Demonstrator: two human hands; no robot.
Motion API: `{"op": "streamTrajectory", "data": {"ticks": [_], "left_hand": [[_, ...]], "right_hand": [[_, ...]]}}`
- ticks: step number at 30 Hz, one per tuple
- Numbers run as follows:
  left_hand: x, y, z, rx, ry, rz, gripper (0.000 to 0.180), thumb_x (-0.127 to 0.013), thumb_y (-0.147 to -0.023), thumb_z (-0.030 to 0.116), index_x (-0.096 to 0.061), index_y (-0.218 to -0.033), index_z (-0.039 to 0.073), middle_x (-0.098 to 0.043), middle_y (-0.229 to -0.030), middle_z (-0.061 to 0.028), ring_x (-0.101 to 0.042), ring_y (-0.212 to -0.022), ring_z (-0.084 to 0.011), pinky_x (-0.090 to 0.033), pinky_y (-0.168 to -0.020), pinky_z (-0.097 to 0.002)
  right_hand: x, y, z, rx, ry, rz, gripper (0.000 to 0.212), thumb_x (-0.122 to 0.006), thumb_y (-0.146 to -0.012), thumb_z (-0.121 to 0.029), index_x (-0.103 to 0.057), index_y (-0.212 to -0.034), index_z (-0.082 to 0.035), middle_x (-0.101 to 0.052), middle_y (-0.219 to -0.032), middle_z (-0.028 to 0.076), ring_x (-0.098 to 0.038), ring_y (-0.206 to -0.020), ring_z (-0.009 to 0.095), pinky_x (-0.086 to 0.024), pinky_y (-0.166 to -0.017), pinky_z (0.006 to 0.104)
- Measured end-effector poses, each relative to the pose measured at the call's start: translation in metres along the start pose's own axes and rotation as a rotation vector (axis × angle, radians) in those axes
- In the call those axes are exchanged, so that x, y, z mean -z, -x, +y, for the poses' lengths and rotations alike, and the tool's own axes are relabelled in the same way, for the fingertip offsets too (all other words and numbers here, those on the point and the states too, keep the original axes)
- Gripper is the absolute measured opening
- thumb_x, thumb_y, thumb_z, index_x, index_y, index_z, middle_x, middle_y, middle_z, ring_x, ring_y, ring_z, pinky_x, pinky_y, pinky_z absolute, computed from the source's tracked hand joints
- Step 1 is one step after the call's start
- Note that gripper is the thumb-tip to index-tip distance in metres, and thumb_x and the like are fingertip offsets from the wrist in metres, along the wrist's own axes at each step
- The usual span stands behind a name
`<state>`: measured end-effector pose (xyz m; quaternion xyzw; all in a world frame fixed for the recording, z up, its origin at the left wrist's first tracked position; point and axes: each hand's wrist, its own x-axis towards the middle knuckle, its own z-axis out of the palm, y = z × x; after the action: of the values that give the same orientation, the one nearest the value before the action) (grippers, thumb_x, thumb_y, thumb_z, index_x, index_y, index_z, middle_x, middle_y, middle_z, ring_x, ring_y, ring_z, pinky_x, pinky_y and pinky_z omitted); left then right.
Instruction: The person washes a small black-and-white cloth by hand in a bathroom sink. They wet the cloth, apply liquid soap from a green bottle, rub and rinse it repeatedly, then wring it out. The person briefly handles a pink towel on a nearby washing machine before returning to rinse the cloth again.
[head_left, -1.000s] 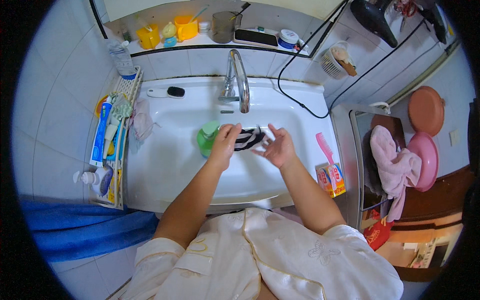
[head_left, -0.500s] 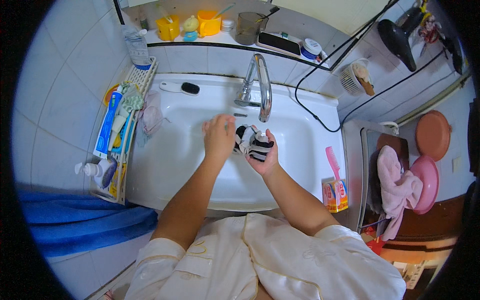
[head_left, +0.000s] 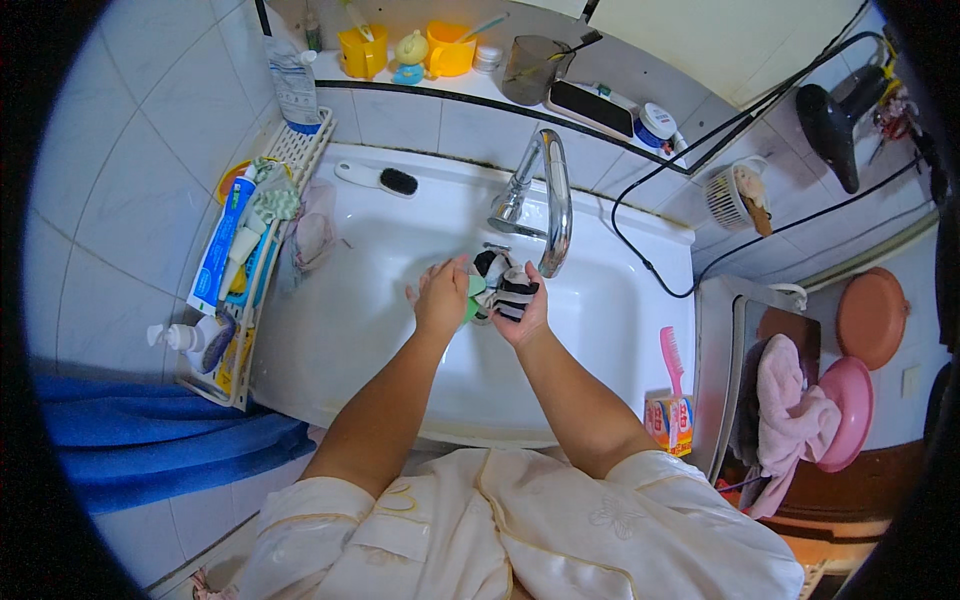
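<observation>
Over the white sink (head_left: pixel 350 370), below the faucet (head_left: pixel 556 200), my right hand (head_left: pixel 530 315) is closed round a bunched black, white and grey striped cloth (head_left: pixel 515 290), which looks like a small sock. My left hand (head_left: pixel 440 300) is beside it on the left, back turned up and fingers curled. Between that hand and the cloth shows a light green thing (head_left: pixel 474 286), gripped at the left hand's thumb side. Most of it is hidden, so its kind is unclear.
A brush (head_left: pixel 398 181) lies on the sink's back rim. On the left stands a white rack (head_left: pixel 262 290) with tubes and a pump bottle. A pink comb (head_left: pixel 671 358) and an orange box (head_left: pixel 668 425) are at the right edge. A black cable (head_left: pixel 640 255) hangs at the right.
The light green thing has come into sight by my left hand, which now touches the bundle. The whole view has shifted and tilted slightly. My right hand still holds the striped cloth.
</observation>
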<state>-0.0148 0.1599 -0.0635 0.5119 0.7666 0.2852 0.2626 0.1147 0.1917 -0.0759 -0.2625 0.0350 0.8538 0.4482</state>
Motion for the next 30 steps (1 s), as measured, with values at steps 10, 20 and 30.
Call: {"op": "streamTrajectory", "data": {"ticks": [10, 20, 30], "left_hand": [[0.001, -0.006, -0.006, -0.023, 0.063, -0.033, 0.034, -0.032, -0.084, 0.028, -0.051, -0.109, 0.017, -0.048, -0.115, -0.0043, -0.041, -0.108, -0.0276, -0.024, -0.089, -0.0518], [0.007, -0.009, 0.003, -0.06, -0.013, 0.018, 0.031, -0.04, -0.082, 0.03, -0.05, -0.108, 0.016, -0.046, -0.116, -0.0027, -0.037, -0.111, -0.0261, -0.016, -0.089, -0.0627], [-0.008, 0.071, 0.068, -0.195, 0.666, 0.128, 0.026, -0.047, -0.081, 0.017, -0.048, -0.103, 0.003, -0.048, -0.103, -0.0123, -0.046, -0.094, -0.0229, -0.036, -0.082, -0.0329]], "right_hand": [[-0.008, 0.013, 0.001, -0.029, 0.076, -0.002, 0.042, -0.03, -0.081, -0.037, -0.052, -0.106, -0.012, -0.052, -0.107, 0.009, -0.048, -0.099, 0.027, -0.038, -0.087, 0.0416], [-0.006, 0.036, -0.011, -0.054, 0.077, 0.002, 0.041, -0.047, -0.078, -0.044, -0.054, -0.098, -0.008, -0.056, -0.099, 0.008, -0.052, -0.091, 0.025, -0.042, -0.08, 0.0361], [-0.03, 0.1, -0.015, -0.02, 0.011, -0.114, 0.04, -0.04, -0.081, -0.044, -0.053, -0.106, -0.015, -0.055, -0.102, 0.005, -0.05, -0.094, 0.022, -0.039, -0.083, 0.0347]]}}
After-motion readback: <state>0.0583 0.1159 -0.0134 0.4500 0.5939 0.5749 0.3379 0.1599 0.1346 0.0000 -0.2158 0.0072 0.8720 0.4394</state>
